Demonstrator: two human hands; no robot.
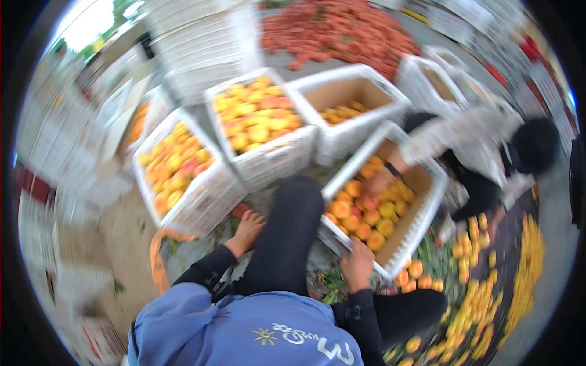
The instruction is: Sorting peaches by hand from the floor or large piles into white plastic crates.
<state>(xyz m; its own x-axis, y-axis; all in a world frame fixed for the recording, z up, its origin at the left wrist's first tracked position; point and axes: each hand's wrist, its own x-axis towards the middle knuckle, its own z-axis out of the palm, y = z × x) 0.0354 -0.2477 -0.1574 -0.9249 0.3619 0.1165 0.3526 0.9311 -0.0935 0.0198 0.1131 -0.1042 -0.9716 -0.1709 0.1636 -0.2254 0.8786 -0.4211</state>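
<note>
My right hand (358, 263) grips the near rim of a white plastic crate (414, 235), which is lined with brown cardboard and partly filled with orange-yellow peaches (364, 215). Another person's hand (376, 185), with a black wristband, reaches into the same crate from the far right side. My left hand (249, 228) is beside my raised knee, fingers apart, with nothing seen in it; a reddish fruit (240, 210) lies just past its fingertips. Beyond my left hand stand two white crates (197, 194) (279, 158) heaped with yellow and red peaches.
A cardboard-lined crate (361, 137) with few fruits stands behind. Loose peaches (471, 306) and leaves cover the ground at right, near the crouching co-worker (467, 137). Stacked white crates (206, 45) and a reddish pile (339, 32) are farther back. An orange strap (158, 261) lies left.
</note>
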